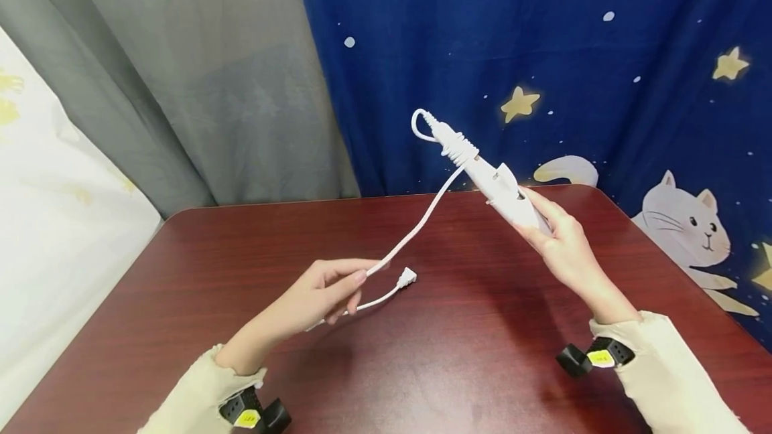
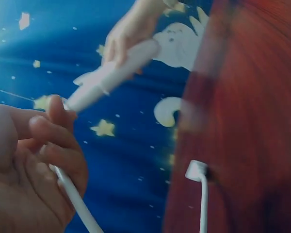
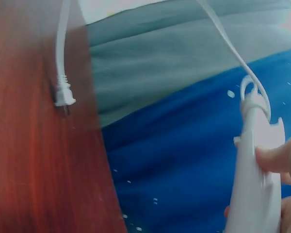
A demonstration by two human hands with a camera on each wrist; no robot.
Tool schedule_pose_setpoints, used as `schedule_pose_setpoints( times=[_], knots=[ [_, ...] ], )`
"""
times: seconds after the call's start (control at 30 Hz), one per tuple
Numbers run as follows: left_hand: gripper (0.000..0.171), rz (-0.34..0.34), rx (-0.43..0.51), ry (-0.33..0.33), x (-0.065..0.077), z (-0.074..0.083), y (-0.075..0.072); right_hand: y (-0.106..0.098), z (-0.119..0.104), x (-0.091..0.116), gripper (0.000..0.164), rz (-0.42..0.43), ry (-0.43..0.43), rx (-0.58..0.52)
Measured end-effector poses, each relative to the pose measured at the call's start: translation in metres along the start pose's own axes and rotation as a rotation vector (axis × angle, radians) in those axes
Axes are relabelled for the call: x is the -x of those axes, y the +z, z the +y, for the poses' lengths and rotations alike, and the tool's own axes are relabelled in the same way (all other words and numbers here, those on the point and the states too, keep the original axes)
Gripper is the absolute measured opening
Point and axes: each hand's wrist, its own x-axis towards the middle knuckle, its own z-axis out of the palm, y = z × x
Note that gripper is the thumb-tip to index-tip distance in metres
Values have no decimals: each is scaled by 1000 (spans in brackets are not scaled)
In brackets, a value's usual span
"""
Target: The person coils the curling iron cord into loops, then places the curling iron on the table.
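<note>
Appliance (image 1: 502,189): white, held tilted above the table (image 1: 458,353), grasped by the right hand (image 1: 568,246).
Cord (image 1: 416,230): wound round the appliance's end, pinched by the left hand (image 1: 319,293).
Plug (image 1: 407,277): seen against the table.
Yellow labels (image 1: 247,418): worn at both wrists; lettering too small to be read.

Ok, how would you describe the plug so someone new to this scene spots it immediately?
On the dark red-brown table, look near the middle, just right of the left hand in the head view. There, the free end of the white power cord finishes in the small, blocky white plug. Unlike the long white appliance gripped in the right hand, neither hand holds it.
</note>
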Motion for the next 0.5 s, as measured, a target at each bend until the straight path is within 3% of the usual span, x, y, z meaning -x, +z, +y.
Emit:
schedule_pose_setpoints(
  times=[0.27,0.5],
  knots=[
    [29,-34,-24,-128,-9,-38,0,-9,-18,0,51,-100,-66,-132],
    [29,-6,-56,-208,-32,-63,-13,-15,-25,9,50,-301,-143,-296]
  ],
)
